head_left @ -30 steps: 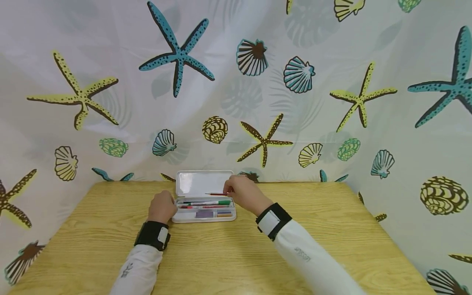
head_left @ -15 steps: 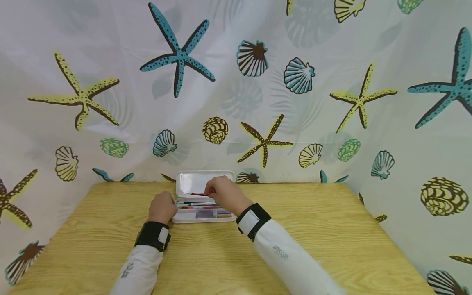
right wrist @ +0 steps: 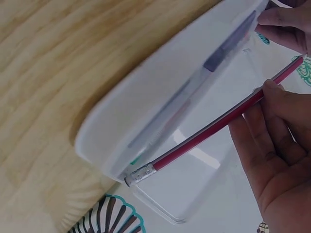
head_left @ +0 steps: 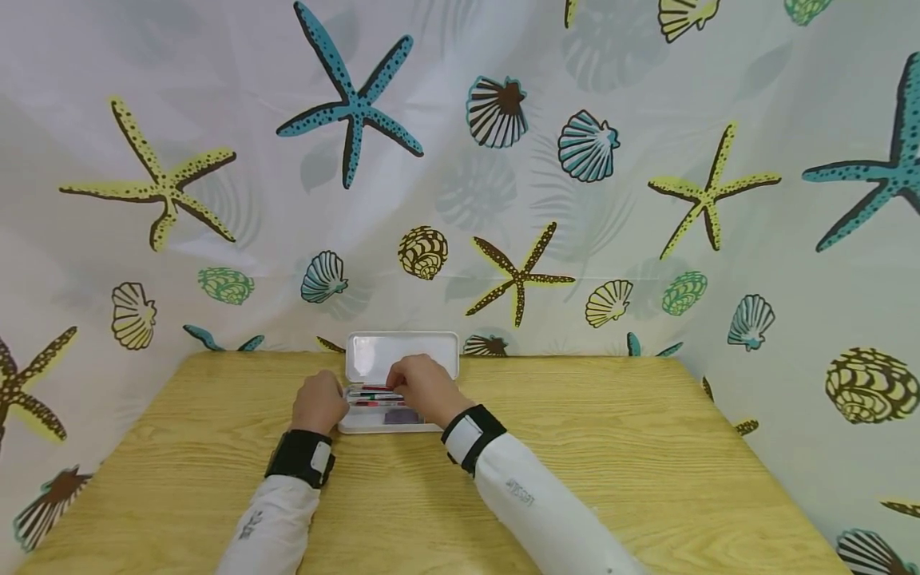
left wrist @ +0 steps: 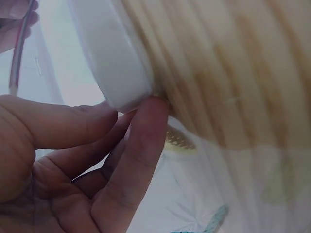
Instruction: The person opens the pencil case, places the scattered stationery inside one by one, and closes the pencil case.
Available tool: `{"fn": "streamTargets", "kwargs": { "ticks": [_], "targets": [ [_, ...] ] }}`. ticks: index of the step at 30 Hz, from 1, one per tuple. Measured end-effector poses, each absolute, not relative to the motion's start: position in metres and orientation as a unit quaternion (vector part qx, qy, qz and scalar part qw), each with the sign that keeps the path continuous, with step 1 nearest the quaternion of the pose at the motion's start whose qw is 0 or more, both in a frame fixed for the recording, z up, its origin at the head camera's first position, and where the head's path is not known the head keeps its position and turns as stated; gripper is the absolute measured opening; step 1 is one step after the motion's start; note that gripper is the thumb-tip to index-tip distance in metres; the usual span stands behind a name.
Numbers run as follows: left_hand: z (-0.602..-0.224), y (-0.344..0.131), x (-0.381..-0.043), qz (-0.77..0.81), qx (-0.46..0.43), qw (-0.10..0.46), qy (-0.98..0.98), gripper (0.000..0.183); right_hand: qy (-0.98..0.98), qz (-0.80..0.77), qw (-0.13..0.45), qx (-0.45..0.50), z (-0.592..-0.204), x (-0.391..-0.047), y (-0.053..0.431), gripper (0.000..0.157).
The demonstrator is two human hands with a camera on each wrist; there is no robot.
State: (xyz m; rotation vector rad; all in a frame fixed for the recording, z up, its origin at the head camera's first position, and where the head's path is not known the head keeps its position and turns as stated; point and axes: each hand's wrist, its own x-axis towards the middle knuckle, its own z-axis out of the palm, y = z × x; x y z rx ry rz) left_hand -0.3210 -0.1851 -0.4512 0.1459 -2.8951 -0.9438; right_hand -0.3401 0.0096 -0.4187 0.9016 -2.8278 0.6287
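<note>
A white pencil case (head_left: 366,427) lies open on the table, its lid (head_left: 370,351) tipped back. My left hand (head_left: 319,403) pinches the left end of the case; in the left wrist view thumb and finger meet on its rounded corner. My right hand (head_left: 426,387) holds a red pencil (right wrist: 209,131) between thumb and fingers, low over the back of the case. The pencil's eraser end, with a silver ferrule, reaches the case's far end in the right wrist view. Several pens (head_left: 374,396) and a purple block (head_left: 402,416) lie inside; my right hand hides the right part.
The case stands near the back edge of a wooden table (head_left: 611,447). Behind it hangs a white cloth (head_left: 496,192) printed with starfish and shells, which also runs along both sides.
My right hand has moved left and down with the red pencil, from above the case's right end to close over its pens. The left hand stays at the case's left end.
</note>
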Motion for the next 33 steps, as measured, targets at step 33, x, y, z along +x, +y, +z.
{"fn": "streamTargets", "kwargs": {
  "ticks": [33],
  "targets": [
    [-0.45, -0.185, -0.321, -0.306, 0.048, 0.044, -0.95, 0.028, -0.945, 0.092, 0.076, 0.303, -0.438, -0.352, -0.004, 0.015]
  ]
}}
